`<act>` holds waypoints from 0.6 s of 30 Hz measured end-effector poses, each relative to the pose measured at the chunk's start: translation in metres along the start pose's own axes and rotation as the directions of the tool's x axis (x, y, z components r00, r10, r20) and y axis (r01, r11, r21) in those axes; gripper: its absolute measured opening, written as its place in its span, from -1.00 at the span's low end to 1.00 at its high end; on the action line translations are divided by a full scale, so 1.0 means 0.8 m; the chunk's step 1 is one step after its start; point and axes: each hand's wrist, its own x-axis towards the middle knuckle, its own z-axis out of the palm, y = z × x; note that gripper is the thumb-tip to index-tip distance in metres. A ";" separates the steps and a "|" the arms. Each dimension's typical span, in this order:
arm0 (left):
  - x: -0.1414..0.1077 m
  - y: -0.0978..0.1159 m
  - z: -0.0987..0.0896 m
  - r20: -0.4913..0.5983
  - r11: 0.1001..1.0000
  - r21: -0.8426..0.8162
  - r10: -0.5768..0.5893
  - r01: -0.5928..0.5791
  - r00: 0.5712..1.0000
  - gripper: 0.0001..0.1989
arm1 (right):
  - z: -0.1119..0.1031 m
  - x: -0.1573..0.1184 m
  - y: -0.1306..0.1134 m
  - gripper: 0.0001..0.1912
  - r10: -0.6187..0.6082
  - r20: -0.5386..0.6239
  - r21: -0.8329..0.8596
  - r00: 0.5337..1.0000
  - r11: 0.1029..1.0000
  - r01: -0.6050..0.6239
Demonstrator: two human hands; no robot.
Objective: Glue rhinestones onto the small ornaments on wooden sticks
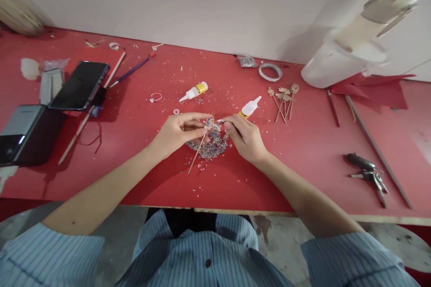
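Note:
My left hand pinches a thin wooden stick near its top, where a small ornament carries colourful bits. The stick slants down toward me over a heap of small shiny bits on the red tabletop. From the other side, my right hand has its fingers closed around a small, slim tool with a pale tip, which reaches the ornament; its kind is unclear. Just behind the right hand lies a white glue bottle with a yellow label, partly hidden. A second glue bottle lies farther left.
Several sticks with wooden cut-out tops lie right, near a tape roll and a small packet. A white bucket stands behind. Keys and a long rod lie right; a phone and paintbrush left.

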 end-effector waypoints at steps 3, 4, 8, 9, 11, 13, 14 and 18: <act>0.001 -0.003 -0.002 0.017 0.999 -0.041 -0.015 0.015 1.000 -0.60 | 0.001 0.000 0.003 -0.82 -0.135 0.003 -0.121 0.991 0.983 0.134; 0.002 -0.004 -0.002 0.025 0.998 -0.052 -0.020 0.022 0.999 -0.60 | 0.001 0.000 0.004 -0.81 -0.167 0.001 -0.143 0.986 0.976 0.166; 0.003 -0.007 -0.004 0.044 0.996 -0.081 -0.033 0.037 0.998 -0.61 | 0.001 -0.001 0.005 -0.81 -0.265 -0.031 -0.236 0.964 0.939 0.250; 0.003 -0.008 -0.005 0.046 0.996 -0.086 -0.033 0.037 0.998 -0.61 | -0.001 -0.001 0.005 -0.84 -0.278 -0.040 -0.255 0.960 0.932 0.259; 0.003 -0.009 -0.005 0.049 0.995 -0.093 -0.031 0.035 0.998 -0.62 | -0.003 -0.001 0.005 -0.90 -0.299 -0.044 -0.278 0.953 0.920 0.276; 0.004 -0.010 -0.006 0.053 0.995 -0.096 -0.028 0.033 0.998 -0.62 | -0.005 0.000 0.004 -0.93 -0.320 -0.038 -0.289 0.947 0.910 0.296; 0.004 -0.010 -0.006 0.055 0.995 -0.092 -0.029 0.033 0.998 -0.62 | -0.006 0.000 0.004 -0.94 -0.330 -0.034 -0.297 0.943 0.905 0.306; 0.005 -0.011 -0.007 0.049 0.998 -0.048 -0.045 0.048 0.998 -0.60 | -0.006 -0.001 0.003 -0.93 -0.348 -0.010 -0.332 0.937 0.885 0.325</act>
